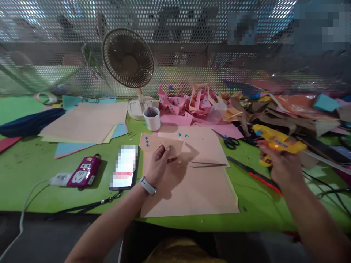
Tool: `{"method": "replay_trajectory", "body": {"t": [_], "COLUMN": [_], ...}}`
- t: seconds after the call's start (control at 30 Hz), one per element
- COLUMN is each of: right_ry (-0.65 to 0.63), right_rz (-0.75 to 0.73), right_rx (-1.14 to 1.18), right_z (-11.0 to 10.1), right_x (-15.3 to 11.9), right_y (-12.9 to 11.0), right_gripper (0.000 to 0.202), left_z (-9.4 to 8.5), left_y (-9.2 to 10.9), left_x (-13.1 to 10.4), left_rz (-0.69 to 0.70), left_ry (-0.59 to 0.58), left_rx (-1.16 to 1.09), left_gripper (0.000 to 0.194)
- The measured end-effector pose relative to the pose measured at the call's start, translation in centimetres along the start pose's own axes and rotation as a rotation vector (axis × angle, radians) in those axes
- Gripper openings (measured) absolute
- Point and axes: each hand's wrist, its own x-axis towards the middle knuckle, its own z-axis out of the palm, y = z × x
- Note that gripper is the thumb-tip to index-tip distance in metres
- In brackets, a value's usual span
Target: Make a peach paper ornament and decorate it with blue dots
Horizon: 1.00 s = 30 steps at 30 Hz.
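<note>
Pinched in my left hand is a small peach paper piece, held over larger peach sheets. Small blue bits sit on peach paper just left of that hand, and more blue bits lie behind it. My right hand is wrapped round a yellow glue gun with a lit orange spot, raised over the right side of the table. Between the hands, tweezers rest on the sheets. Black scissors and a red-and-black utility knife lie nearer my right hand.
A fan and a white cup stand at the back. To the left are a phone, a purple power adapter and stacked paper. Folded pink paper and brown scraps crowd the back right. Black cables trail at right.
</note>
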Motion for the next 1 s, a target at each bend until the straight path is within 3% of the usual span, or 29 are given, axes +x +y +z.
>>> {"method": "replay_trajectory", "body": {"t": [0.03, 0.07, 0.13, 0.23, 0.3, 0.5, 1.0], "right_ry": [-0.033, -0.089, -0.356, -0.712, -0.813, -0.867, -0.887], "right_rz": [0.006, 0.062, 0.130, 0.099, 0.088, 0.165, 0.140], "right_rx": [0.102, 0.345, 0.629, 0.703, 0.691, 0.598, 0.576], "right_z": [1.1, 2.1, 4.0, 6.4, 7.8, 9.8, 9.4], "right_x": [-0.5, -1.0, -2.4, -4.6, -5.8, -7.2, -7.4], "right_y": [-1.4, -2.8, -5.6, -8.7, -9.6, -8.7, -8.8], "right_gripper": [0.047, 0.048, 0.042, 0.032, 0.032, 0.034, 0.034], "left_z": [-0.1, -0.2, -0.3, -0.4, -0.3, 0.2, 0.7], "left_y": [0.0, 0.0, -0.1, -0.2, -0.2, 0.3, 0.0], "left_x": [0.0, 0.0, 0.1, 0.2, 0.2, -0.2, -0.5], "left_rz": [0.003, 0.002, -0.006, -0.028, -0.035, -0.054, -0.041], "left_ry": [0.003, 0.002, -0.004, -0.011, -0.008, -0.022, -0.041], "left_rx": [0.007, 0.012, 0.011, -0.018, -0.037, -0.040, 0.006], "left_gripper": [0.035, 0.035, 0.034, 0.034, 0.034, 0.036, 0.036]}}
